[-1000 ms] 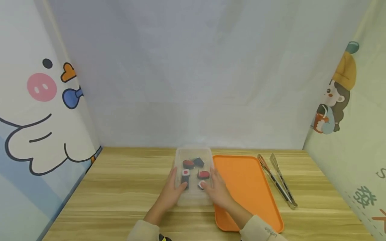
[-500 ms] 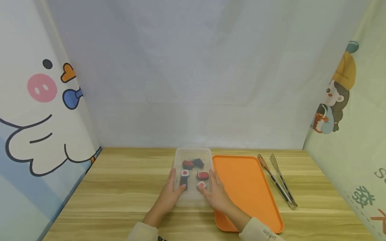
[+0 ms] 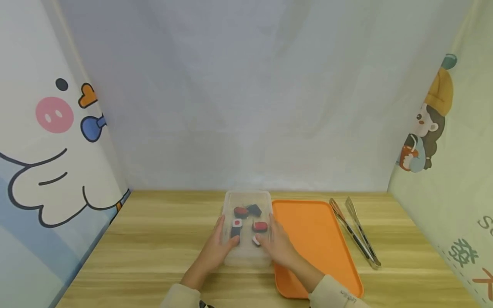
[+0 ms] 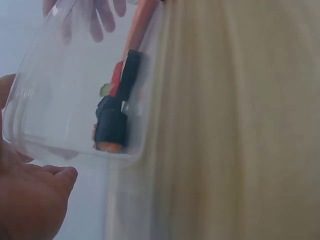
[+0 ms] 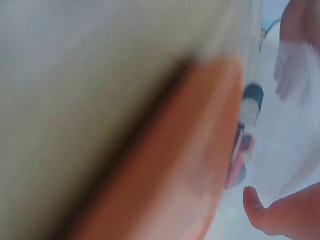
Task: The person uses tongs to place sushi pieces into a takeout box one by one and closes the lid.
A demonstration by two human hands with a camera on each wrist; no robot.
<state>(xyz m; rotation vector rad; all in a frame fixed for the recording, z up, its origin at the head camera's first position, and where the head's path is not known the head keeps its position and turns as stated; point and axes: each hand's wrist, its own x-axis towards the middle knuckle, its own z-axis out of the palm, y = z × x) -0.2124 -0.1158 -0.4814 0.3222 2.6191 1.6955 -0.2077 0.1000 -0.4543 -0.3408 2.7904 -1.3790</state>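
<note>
A translucent plastic container (image 3: 248, 258) lies on the table, holding several toy sushi pieces seen hazily through it. My left hand (image 3: 217, 248) grips its left side, and my right hand (image 3: 281, 247) grips the right. Both thumbs lie over the near part of the container, with the other fingers along its sides. Inside are a black-wrapped roll (image 3: 236, 231), two red-topped pieces, the nearer one (image 3: 260, 226) on the right, and a dark angular piece (image 3: 254, 210). My right thumb partly covers a small white piece. In the left wrist view, a dark roll (image 4: 111, 127) shows an orange end.
An orange tray (image 3: 312, 239) lies flat just right of the container, partly under my right forearm. Metal tongs (image 3: 358, 235) with dark handle sections rest spread beyond it. A pale curtain (image 3: 246, 107) hangs behind the wooden table (image 3: 154, 239), with printed cloths on both sides.
Both hands stay on the container, which keeps almost the same place. My right thumb shifts slightly over the small white piece, and the head view tilts a little.
</note>
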